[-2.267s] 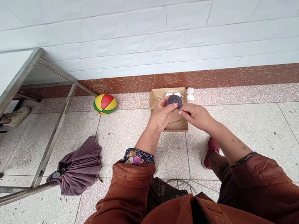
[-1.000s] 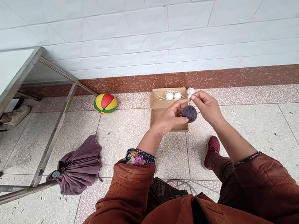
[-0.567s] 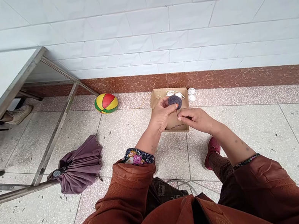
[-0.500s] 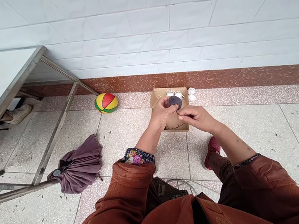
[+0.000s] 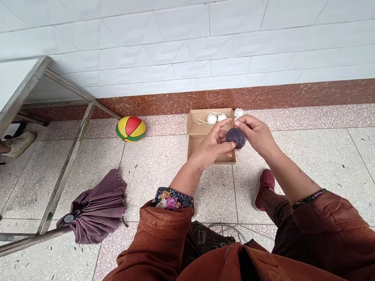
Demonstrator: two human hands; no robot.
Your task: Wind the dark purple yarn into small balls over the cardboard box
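Observation:
A dark purple-grey ball of yarn [image 5: 235, 138] is held up over the cardboard box. My left hand [image 5: 210, 148] grips it from the left, thumb on the near side and fingers behind. At the ball's upper right, my right hand [image 5: 257, 134] is closed in a pinch on the yarn strand, which is too thin to make out clearly. Below stands the open cardboard box [image 5: 194, 146]. White yarn balls [image 5: 211, 118] lie at its far end, with a loose pale strand beside them. Another white yarn ball [image 5: 238, 113] is just outside, to the right.
A red, yellow and green ball [image 5: 131, 129] rests near the wall. A folded purple umbrella [image 5: 100, 209] lies by the metal-framed table [image 5: 3, 107] on the left. Another person's shoe [image 5: 19, 143] shows under the table. The tiled wall [image 5: 229, 46] rises behind the box.
Both hands and the yarn ball have moved to the right. My right hand has risen from below the ball to its upper right side. The dark strand over the box no longer shows.

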